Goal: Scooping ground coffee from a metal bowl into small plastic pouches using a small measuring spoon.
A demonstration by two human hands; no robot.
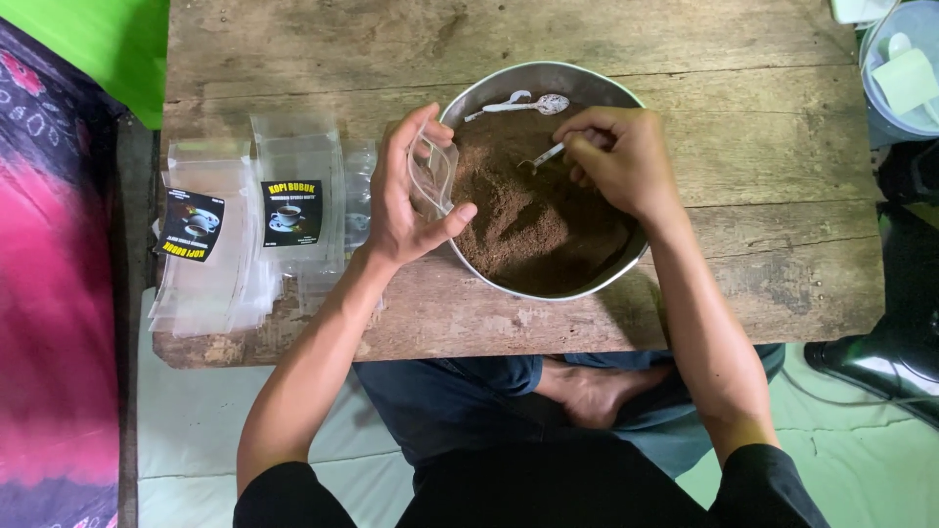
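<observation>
A round metal bowl (587, 86) full of brown powder (533, 220) sits on a low wooden table (763, 127). My left hand (406, 196) holds a small clear plastic pouch (432, 176) upright at the bowl's left rim. My right hand (621, 156) grips a small metal spoon (543, 156) whose tip dips into the powder. A second spoon (523, 104) lies on the powder near the bowl's far rim.
Stacks of clear pouches with black labels (245, 225) lie on the table's left part. A pale tub with a white scoop (905, 68) stands at the far right. Pink patterned cloth (49, 293) runs along the left. My crossed legs (548, 401) are under the table's near edge.
</observation>
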